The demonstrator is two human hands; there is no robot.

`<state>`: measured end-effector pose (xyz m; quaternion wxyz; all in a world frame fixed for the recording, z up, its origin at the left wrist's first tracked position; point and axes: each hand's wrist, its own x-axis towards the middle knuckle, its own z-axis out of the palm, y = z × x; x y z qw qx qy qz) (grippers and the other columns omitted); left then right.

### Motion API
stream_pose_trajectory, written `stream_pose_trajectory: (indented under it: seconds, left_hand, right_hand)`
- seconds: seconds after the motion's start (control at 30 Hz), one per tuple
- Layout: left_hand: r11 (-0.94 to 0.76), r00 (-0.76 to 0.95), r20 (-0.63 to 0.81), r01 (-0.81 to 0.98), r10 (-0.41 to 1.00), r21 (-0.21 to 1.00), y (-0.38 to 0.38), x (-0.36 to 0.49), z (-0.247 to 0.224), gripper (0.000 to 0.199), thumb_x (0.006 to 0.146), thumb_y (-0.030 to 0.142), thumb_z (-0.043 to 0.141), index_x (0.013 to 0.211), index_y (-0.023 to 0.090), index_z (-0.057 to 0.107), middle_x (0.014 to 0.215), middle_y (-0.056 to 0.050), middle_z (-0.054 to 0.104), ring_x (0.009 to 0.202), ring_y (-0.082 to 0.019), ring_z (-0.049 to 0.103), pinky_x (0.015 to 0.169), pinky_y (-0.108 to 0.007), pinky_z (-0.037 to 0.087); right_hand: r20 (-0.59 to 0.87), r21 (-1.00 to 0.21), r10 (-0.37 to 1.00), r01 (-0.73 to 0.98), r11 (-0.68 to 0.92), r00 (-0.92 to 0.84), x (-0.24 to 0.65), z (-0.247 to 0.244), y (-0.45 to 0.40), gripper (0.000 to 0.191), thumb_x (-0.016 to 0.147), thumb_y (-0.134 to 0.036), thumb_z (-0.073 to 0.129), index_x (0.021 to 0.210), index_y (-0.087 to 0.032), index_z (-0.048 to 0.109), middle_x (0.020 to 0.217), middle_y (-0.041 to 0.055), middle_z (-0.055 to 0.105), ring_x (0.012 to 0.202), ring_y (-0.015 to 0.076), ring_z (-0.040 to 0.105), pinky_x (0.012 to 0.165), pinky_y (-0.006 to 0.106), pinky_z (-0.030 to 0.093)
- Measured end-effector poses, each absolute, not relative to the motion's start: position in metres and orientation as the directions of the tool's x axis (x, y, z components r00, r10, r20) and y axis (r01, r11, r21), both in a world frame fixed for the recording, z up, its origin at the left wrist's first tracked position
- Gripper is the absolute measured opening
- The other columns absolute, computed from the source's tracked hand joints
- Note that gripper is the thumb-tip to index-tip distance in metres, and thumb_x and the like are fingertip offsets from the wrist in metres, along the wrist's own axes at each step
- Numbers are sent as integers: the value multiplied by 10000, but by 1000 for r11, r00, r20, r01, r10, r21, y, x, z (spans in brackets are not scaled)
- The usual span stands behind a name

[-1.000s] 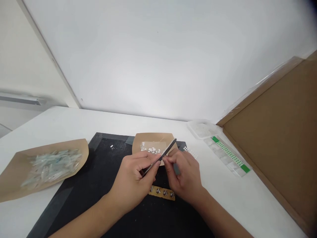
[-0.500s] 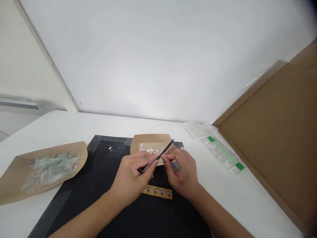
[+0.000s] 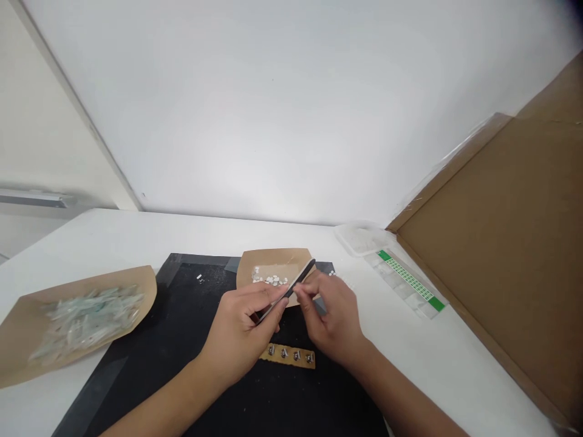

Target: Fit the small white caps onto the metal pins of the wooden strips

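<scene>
My left hand (image 3: 243, 318) is closed around a slim, dark nail file (image 3: 303, 274), its pale edge showing. The file slants up to the right, above a brown paper tray (image 3: 243, 267) that has small white pieces (image 3: 273, 280) in it. My right hand (image 3: 332, 309) pinches thumb and forefinger together beside the file; whatever lies between those fingertips is too small to make out. Below the hands, on a black mat (image 3: 182, 340), lies a tan strip (image 3: 291, 356) with several small metal fittings in a row.
A larger brown paper tray (image 3: 13, 318) of clear plastic packets (image 3: 91, 321) stands at the left. To the right are a clear plastic case with a green-edged label (image 3: 410, 279) and a translucent lid (image 3: 357, 240). Cardboard (image 3: 501, 243) borders the right side.
The view has shifted slightly. Both hands keep nearly the same hold, with the right fingertips still against the side of the nail file.
</scene>
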<state>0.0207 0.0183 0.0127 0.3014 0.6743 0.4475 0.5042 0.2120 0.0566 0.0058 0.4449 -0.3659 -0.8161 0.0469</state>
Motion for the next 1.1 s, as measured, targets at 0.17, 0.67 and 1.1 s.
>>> stream_pose_trajectory:
  seconds: [0.17,0.67,1.1]
  left_hand:
    - [-403,89,395,299,914,865,18,21,12,218,1000,259,668,921,196,862,650,-12,693,572,-123,656,500,-188,478]
    - [-383,67,383,326,921,864,18,19,10,215,994,254,670,1067,209,867,639,-3,713,561,-126,652,509,-200,478]
    - [-367,55,370,326,927,871,19,19,8,248,989,263,673,1150,200,852,637,-2,707,556,-123,651,513,-201,482]
  right_hand:
    - [706,-400,633,560,726,-316,211,6,55,171,1027,-164,607,876,-231,562,781,-2,684,679,169,622,668,321,416]
    - [697,-354,642,625,696,-319,208,6,60,199,1039,-205,604,849,-230,550,748,-10,681,655,163,619,654,320,396]
    - [676,-414,674,605,680,-296,210,2,59,221,1056,-222,584,839,-231,545,734,-14,648,647,161,595,638,303,405]
